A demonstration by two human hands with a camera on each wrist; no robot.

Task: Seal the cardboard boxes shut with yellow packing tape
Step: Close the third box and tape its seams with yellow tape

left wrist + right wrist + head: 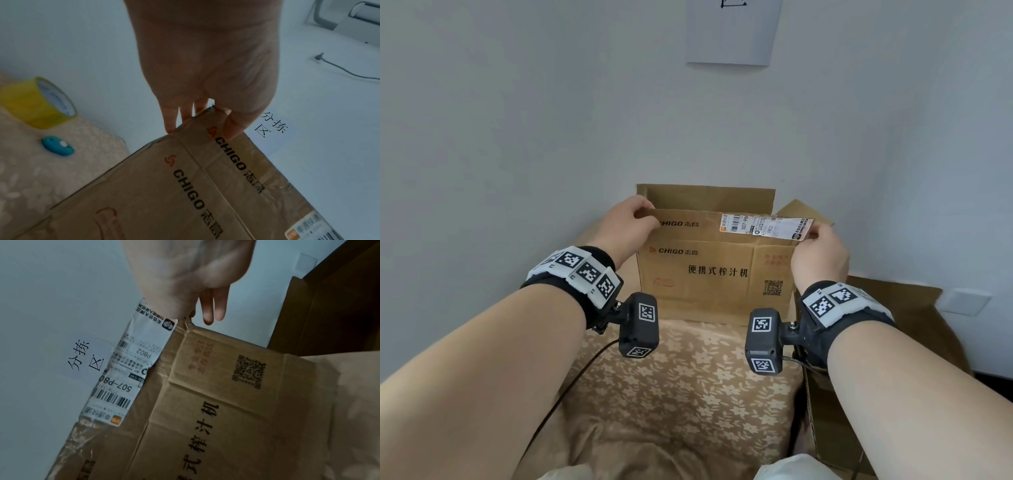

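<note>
**Still folding, no tape yet**

Right now my left hand [628,222] and right hand [820,251] each pinch a top corner of the cardboard box's [715,274] near flap. I'd fold it down level before taping. Left of the box, the yellow tape roll [36,104] waits on the floral cloth [681,377]; a pale wall stands behind.

Floral cloth [688,394], wall sheet [732,31], blue oval gadget [57,146].
Gadget lying on cloth; sheet stuck to pale wall [517,120], printed 分拣区.
</note>
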